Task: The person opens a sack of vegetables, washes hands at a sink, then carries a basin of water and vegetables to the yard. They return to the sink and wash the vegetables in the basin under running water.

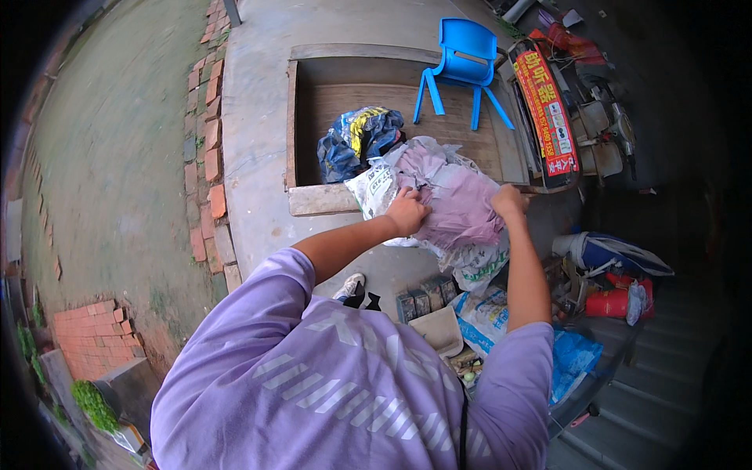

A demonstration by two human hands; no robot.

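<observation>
Both hands are on a crumpled bundle of pink plastic sheeting or cloth (461, 205), which lies with white printed plastic bags (376, 185) at the near edge of a wooden cart bed (323, 200). My left hand (408, 211) rests on the left part of the bundle with its fingers bent; whether they pinch it is unclear. At the bundle's right edge, my right hand (509, 202) is closed on the pink material. A dark blue plastic bag with yellow print (358, 141) lies in the cart bed, just beyond the bundle. Farther back, a blue plastic chair (467, 59) stands upright in the cart.
A red banner with writing (546, 111) hangs at the cart's right end. Nearer to me on the right are a beige plastic basket (437, 329), a blue and white sack (482, 317), a red container (608, 302) and stairs (652, 376). Bricks (212, 150) edge the concrete on the left.
</observation>
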